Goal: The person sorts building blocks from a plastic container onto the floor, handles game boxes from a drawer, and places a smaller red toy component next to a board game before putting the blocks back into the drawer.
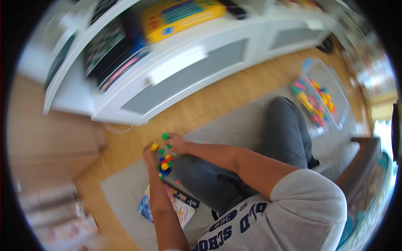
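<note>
My left hand has its fingers around a small yellow toy piece above the edge of the grey rug. To its right, my right hand pinches a green toy piece at its fingertips. Between the hands lies another small green piece. A cluster of red, yellow, green and blue toy pieces sits just below them, beside my bent knee. Blur hides the exact shape of the pieces.
Printed books or flat boxes lie on the rug under my left forearm. A clear plastic bin with colourful toy pieces stands at right. A white cabinet lines the wooden floor, with a yellow box on its shelf.
</note>
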The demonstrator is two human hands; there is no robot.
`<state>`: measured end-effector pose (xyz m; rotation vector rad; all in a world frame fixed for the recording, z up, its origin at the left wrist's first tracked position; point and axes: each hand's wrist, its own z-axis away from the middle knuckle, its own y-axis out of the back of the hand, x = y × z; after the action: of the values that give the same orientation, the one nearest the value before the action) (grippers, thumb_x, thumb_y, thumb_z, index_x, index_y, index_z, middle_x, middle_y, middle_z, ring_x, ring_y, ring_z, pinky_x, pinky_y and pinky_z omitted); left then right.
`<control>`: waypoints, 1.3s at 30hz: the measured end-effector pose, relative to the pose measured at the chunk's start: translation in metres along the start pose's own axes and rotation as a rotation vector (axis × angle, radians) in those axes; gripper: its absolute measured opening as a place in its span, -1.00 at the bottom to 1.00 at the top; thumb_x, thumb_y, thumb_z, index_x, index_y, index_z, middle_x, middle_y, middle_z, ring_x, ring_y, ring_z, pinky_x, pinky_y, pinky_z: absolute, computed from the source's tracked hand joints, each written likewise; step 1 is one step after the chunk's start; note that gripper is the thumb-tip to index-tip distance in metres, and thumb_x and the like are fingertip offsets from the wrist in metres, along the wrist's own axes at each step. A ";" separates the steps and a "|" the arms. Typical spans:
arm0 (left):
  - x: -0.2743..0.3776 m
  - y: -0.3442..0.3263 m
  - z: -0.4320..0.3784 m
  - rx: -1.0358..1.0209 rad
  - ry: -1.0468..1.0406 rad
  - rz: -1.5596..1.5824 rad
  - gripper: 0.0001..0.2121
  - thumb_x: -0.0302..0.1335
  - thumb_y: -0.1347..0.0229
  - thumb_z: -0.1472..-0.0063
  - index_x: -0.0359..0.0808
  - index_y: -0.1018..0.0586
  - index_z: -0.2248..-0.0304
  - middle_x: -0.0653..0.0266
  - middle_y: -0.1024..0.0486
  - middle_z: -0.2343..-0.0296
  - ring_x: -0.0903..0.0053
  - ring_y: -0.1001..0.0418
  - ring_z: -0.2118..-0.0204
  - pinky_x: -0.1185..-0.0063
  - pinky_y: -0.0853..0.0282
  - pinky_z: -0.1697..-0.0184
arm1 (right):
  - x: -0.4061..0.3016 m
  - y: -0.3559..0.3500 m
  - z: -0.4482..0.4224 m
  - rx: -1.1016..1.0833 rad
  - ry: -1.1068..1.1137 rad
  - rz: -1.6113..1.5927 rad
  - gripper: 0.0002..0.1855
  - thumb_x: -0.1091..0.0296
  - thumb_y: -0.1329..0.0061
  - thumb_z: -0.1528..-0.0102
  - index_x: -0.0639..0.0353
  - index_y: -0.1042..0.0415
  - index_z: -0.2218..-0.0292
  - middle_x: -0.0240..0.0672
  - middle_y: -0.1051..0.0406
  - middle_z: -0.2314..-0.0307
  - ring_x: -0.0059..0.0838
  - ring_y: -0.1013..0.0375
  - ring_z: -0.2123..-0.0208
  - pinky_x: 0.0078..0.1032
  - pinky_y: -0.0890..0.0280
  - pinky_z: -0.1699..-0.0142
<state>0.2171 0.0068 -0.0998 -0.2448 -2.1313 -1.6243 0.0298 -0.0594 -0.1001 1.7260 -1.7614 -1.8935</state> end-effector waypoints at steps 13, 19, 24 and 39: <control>0.133 0.043 0.011 0.153 0.379 0.697 -0.69 -0.46 -0.08 -0.07 -0.43 -0.39 0.19 0.24 -0.39 0.33 0.62 -0.40 0.39 0.66 -0.35 0.34 | 0.067 0.434 0.176 0.776 -0.682 -0.712 -0.84 0.35 0.03 0.03 0.04 -0.30 0.35 -0.35 -0.32 0.53 -0.47 -0.35 0.48 -0.53 -0.28 0.43; 0.223 0.038 0.022 0.098 0.357 0.928 -0.66 -0.50 -0.07 -0.07 -0.43 -0.37 0.15 0.26 -0.41 0.35 0.65 -0.41 0.40 0.69 -0.37 0.32 | 0.107 0.487 0.279 0.101 -1.019 0.857 -0.60 0.17 -0.12 0.25 0.04 -0.35 0.33 -0.13 -0.32 0.35 -0.14 -0.33 0.25 -0.23 -0.26 0.26; 0.263 0.015 0.034 0.088 0.353 1.040 -0.65 -0.51 -0.08 -0.06 -0.44 -0.36 0.14 0.24 -0.44 0.37 0.65 -0.42 0.40 0.68 -0.37 0.32 | 0.147 0.484 0.310 -0.082 -0.875 1.004 -0.77 0.44 -0.02 0.30 0.19 -0.44 0.46 -0.14 -0.30 0.34 -0.14 -0.40 0.36 -0.29 -0.33 0.33; 0.319 0.087 0.057 -0.045 0.253 1.279 -0.72 -0.47 0.01 -0.13 -0.38 -0.31 0.16 0.11 -0.39 0.25 0.47 -0.41 0.26 0.54 -0.35 0.21 | -0.100 0.455 0.198 -0.153 -0.109 0.903 -0.68 0.38 0.04 0.31 0.05 -0.48 0.38 -0.15 -0.24 0.19 -0.27 -0.41 0.42 -0.38 -0.30 0.34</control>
<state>-0.0444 0.0455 0.1074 -1.0712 -1.2019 -0.8310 -0.3466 -0.0238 0.2364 0.5792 -1.8799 -1.6245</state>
